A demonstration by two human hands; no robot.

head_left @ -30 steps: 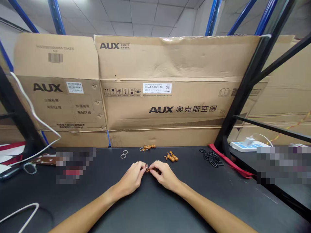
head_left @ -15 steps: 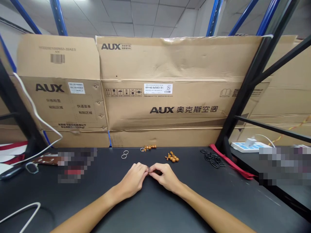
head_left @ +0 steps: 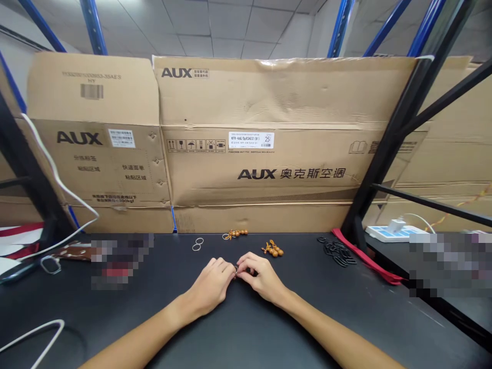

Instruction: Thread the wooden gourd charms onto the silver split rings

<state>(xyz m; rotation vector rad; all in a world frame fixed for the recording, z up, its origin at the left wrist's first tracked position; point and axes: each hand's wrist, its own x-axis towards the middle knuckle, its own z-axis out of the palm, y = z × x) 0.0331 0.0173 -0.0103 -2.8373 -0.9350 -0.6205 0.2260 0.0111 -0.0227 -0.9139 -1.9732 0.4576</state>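
My left hand (head_left: 212,285) and my right hand (head_left: 260,277) rest on the black table (head_left: 246,328), fingertips pinched together around a tiny item that the fingers hide almost entirely. Just beyond them lie a small pile of brown wooden gourd beads (head_left: 272,249), a beaded charm with a ring (head_left: 235,234) and two loose metal rings (head_left: 197,244).
A heap of black rings (head_left: 336,252) and a red strap (head_left: 365,259) lie at the right by a black rack post. Large AUX cardboard boxes (head_left: 269,154) wall off the back. A white cable (head_left: 31,335) loops at the left front; a power strip (head_left: 388,231) sits far right.
The brown bead visible between my fingertips one second ago is now hidden. Both hands have stayed in place, fingers shifting slightly.
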